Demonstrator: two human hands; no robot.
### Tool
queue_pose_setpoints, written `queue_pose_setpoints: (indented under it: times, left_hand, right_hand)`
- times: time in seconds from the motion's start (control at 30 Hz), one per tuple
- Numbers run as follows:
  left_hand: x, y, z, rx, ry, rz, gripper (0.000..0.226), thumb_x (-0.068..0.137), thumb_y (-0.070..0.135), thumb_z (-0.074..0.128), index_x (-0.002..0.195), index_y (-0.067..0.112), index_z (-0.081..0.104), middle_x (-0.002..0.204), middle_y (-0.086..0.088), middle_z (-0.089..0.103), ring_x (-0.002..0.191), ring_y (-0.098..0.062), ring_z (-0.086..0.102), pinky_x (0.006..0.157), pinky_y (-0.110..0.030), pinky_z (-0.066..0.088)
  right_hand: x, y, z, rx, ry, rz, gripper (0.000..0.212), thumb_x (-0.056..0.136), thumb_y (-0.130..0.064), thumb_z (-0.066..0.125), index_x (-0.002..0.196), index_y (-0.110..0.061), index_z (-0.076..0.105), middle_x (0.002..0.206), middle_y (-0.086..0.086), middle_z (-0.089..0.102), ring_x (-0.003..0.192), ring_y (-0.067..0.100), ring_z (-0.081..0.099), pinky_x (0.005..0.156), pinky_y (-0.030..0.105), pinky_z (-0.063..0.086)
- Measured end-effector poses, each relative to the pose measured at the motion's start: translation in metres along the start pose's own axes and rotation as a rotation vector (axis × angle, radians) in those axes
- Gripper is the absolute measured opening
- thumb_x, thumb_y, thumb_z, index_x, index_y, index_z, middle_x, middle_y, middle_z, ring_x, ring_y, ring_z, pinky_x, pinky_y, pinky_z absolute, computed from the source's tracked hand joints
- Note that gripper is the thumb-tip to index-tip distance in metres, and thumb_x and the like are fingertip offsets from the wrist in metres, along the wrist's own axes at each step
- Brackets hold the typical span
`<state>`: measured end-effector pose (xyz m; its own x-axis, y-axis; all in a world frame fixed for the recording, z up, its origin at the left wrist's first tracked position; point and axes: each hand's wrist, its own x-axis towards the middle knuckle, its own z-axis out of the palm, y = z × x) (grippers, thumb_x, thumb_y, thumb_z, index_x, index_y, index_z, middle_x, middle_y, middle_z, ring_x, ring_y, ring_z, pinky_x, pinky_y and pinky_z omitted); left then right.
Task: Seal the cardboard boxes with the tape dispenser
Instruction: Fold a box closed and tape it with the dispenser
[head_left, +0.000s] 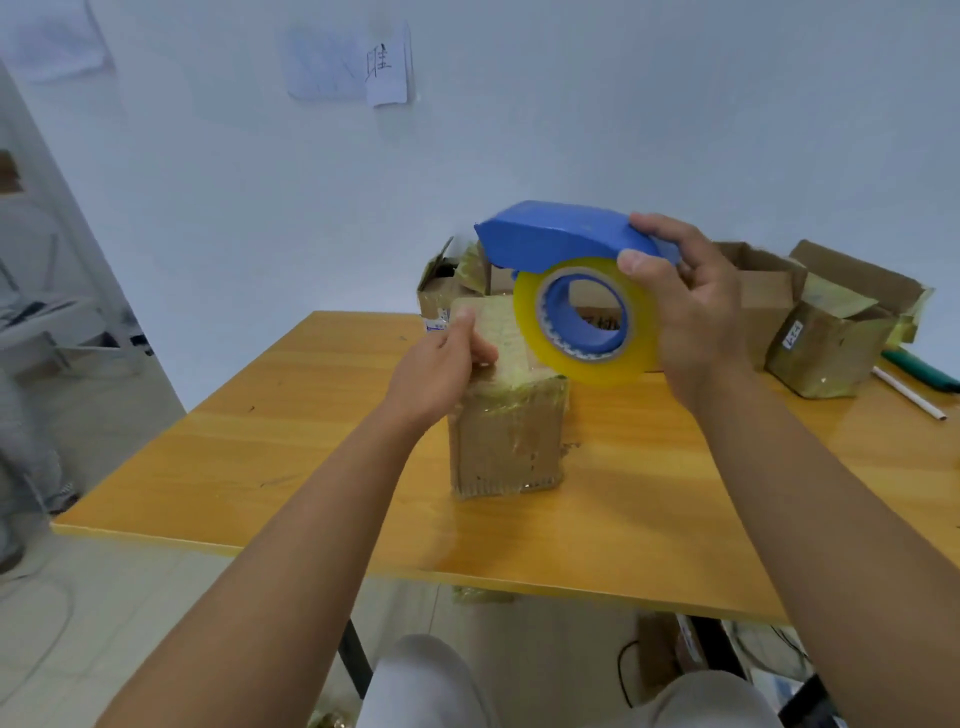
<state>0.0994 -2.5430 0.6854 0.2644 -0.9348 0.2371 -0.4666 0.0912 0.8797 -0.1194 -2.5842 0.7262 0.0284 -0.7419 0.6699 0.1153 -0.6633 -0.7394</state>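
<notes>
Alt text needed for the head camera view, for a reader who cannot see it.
A person's right hand holds a blue tape dispenser with a yellowish tape roll above a taped cardboard box on a wooden table, while the left hand rests on the box top. More boxes stand behind.

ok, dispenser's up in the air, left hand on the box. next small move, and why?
Probably lower the tape dispenser onto the far edge of the box top. The right hand grips it above the box, not touching it, while the left hand steadies the box's top left edge on the table. No loose tape end is visible, so contact likely has to come first.
</notes>
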Motion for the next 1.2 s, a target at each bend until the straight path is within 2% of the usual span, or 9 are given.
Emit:
queue_pose_setpoints:
  times: [0.1, 0.17, 0.33, 0.57, 0.63, 0.73, 0.93, 1.03, 1.2]
  left_hand:
    - [0.012, 0.016, -0.007, -0.259, -0.054, -0.192, 0.070, 0.100, 0.066, 0.022, 0.091, 0.018, 0.072, 0.082, 0.005, 0.077, 0.080, -0.006, 0.072, 0.075, -0.024, 0.042]
    - [0.016, 0.021, -0.013, -0.404, -0.072, -0.228, 0.059, 0.099, 0.064, 0.035, 0.096, 0.019, 0.072, 0.082, 0.005, 0.076, 0.084, -0.013, 0.073, 0.083, -0.030, 0.051]
    - [0.016, 0.023, -0.017, -0.463, -0.064, -0.182, 0.020, 0.096, 0.031, 0.059, 0.088, 0.017, 0.071, 0.077, 0.005, 0.074, 0.078, -0.012, 0.072, 0.083, -0.033, 0.054]
    - [0.020, 0.028, -0.021, -0.650, -0.036, -0.251, 0.019, 0.096, 0.027, 0.048, 0.089, 0.017, 0.063, 0.096, -0.005, 0.070, 0.085, -0.018, 0.075, 0.078, -0.034, 0.040]
    - [0.019, 0.028, -0.021, -0.622, -0.072, -0.241, 0.020, 0.096, 0.033, 0.055, 0.098, 0.018, 0.068, 0.089, 0.000, 0.070, 0.084, -0.014, 0.075, 0.074, -0.028, 0.045]
    - [0.016, 0.026, -0.022, -0.581, -0.082, -0.233, 0.013, 0.094, 0.020, 0.062, 0.088, 0.016, 0.072, 0.074, 0.004, 0.072, 0.076, -0.011, 0.074, 0.062, -0.019, 0.050]
    - [0.014, 0.021, -0.030, -0.510, 0.012, -0.237, 0.009, 0.090, 0.007, 0.063, 0.092, 0.010, 0.072, 0.079, 0.000, 0.072, 0.078, -0.011, 0.070, 0.087, -0.034, 0.049]
    - [0.007, 0.022, -0.031, -0.460, 0.056, -0.203, 0.009, 0.091, 0.006, 0.063, 0.090, 0.008, 0.072, 0.076, -0.003, 0.069, 0.076, -0.012, 0.065, 0.080, -0.029, 0.054]
    - [-0.002, 0.023, -0.040, -0.494, 0.119, -0.179, 0.016, 0.098, 0.011, 0.059, 0.086, 0.009, 0.070, 0.063, 0.003, 0.065, 0.064, -0.006, 0.063, 0.068, -0.021, 0.056]
  right_hand:
    - [0.008, 0.012, 0.009, 0.035, -0.118, 0.070, 0.026, 0.086, -0.030, 0.066, 0.111, -0.029, 0.070, 0.112, -0.016, 0.067, 0.100, 0.002, 0.066, 0.081, 0.020, 0.053]
    - [0.009, 0.019, 0.009, 0.031, -0.184, 0.079, 0.026, 0.084, -0.034, 0.068, 0.109, -0.034, 0.071, 0.111, -0.021, 0.069, 0.104, 0.003, 0.065, 0.083, 0.020, 0.053]
    - [0.012, 0.022, 0.005, 0.032, -0.233, 0.065, 0.033, 0.080, -0.045, 0.066, 0.111, -0.037, 0.071, 0.115, -0.023, 0.068, 0.112, 0.005, 0.063, 0.087, 0.021, 0.052]
    - [0.014, 0.025, 0.001, 0.049, -0.238, 0.106, 0.031, 0.086, -0.036, 0.064, 0.116, -0.031, 0.069, 0.118, -0.015, 0.067, 0.111, 0.013, 0.064, 0.089, 0.029, 0.054]
    - [0.014, 0.024, 0.002, 0.059, -0.240, 0.114, 0.037, 0.081, -0.043, 0.065, 0.115, -0.032, 0.069, 0.119, -0.012, 0.067, 0.111, 0.018, 0.065, 0.089, 0.032, 0.055]
    - [0.014, 0.023, 0.002, 0.072, -0.257, 0.117, 0.037, 0.079, -0.046, 0.065, 0.114, -0.036, 0.070, 0.119, -0.012, 0.068, 0.112, 0.019, 0.065, 0.092, 0.036, 0.055]
    - [0.017, 0.014, 0.000, 0.006, -0.353, 0.120, 0.031, 0.091, -0.040, 0.062, 0.121, -0.041, 0.065, 0.116, -0.029, 0.066, 0.106, 0.000, 0.064, 0.080, 0.018, 0.054]
    - [0.024, 0.006, -0.002, -0.021, -0.377, 0.114, 0.027, 0.095, -0.027, 0.064, 0.119, -0.038, 0.067, 0.120, -0.017, 0.067, 0.106, 0.012, 0.067, 0.082, 0.030, 0.058]
    - [0.036, -0.018, -0.018, -0.035, -0.418, 0.085, 0.025, 0.088, -0.029, 0.070, 0.110, -0.040, 0.073, 0.112, -0.010, 0.073, 0.096, 0.013, 0.072, 0.077, 0.021, 0.056]
